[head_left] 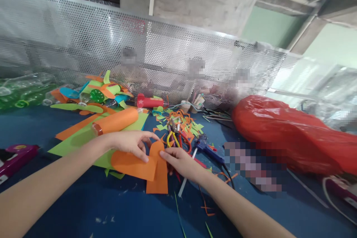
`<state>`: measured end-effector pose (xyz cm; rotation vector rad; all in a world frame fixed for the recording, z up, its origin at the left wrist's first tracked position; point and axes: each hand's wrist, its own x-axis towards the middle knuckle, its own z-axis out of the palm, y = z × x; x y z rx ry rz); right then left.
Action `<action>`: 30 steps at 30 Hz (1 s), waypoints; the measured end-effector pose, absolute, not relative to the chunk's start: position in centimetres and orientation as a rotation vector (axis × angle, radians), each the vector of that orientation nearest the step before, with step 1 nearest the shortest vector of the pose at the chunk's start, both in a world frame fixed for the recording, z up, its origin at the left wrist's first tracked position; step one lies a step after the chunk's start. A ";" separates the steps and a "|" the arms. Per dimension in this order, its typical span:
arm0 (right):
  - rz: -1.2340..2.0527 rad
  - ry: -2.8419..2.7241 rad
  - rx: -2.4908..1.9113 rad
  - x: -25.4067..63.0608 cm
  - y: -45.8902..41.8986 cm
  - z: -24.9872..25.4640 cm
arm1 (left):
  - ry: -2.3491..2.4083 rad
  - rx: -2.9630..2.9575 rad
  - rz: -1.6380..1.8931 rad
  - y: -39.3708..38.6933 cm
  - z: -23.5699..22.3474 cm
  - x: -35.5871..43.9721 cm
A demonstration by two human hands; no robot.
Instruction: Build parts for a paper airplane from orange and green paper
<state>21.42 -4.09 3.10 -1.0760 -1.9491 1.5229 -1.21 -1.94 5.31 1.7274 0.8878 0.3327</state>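
Two orange paper strips with rounded ends overlap just above the table in front of me. One strip (131, 163) lies sideways, while the other strip (157, 184) stands nearly upright with its round end at the top. My left hand (134, 144) has its thumb on the sideways strip and its fingers curled by the upright one's top. My right hand (180, 160) pinches the upright strip's right edge between thumb and fingers. Behind my left hand, an orange-wrapped bottle (117, 121) rests on green paper sheets (71, 143).
Scissors (176, 137) and a blue glue gun (209, 150) lie near my right hand, before a pile of paper scraps (186, 121). A purple glue gun (21, 160) is at left, green bottles (25, 95) behind it. A red plastic bag (279, 130) fills the right.
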 end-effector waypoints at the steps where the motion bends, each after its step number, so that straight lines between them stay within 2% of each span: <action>1: 1.502 -1.989 -1.082 21.4 -4.3 3.1 | 0.895 1.754 0.323 -2.1 5.2 -0.9; 8: 1.405 -2.211 -0.997 21.8 -5.3 3.1 | 0.803 1.799 0.340 -3.3 5.7 0.7; 15: 1.498 -1.950 -0.994 21.5 -4.4 2.3 | 1.117 2.049 0.297 -3.4 6.7 0.5; 24: 1.023 -1.922 -1.231 22.1 -3.4 2.9 | 1.065 1.956 0.485 -1.9 5.7 -0.5; 30: 0.900 -1.919 -1.334 22.3 -3.3 3.4 | 1.126 1.894 0.611 -1.6 5.4 -0.6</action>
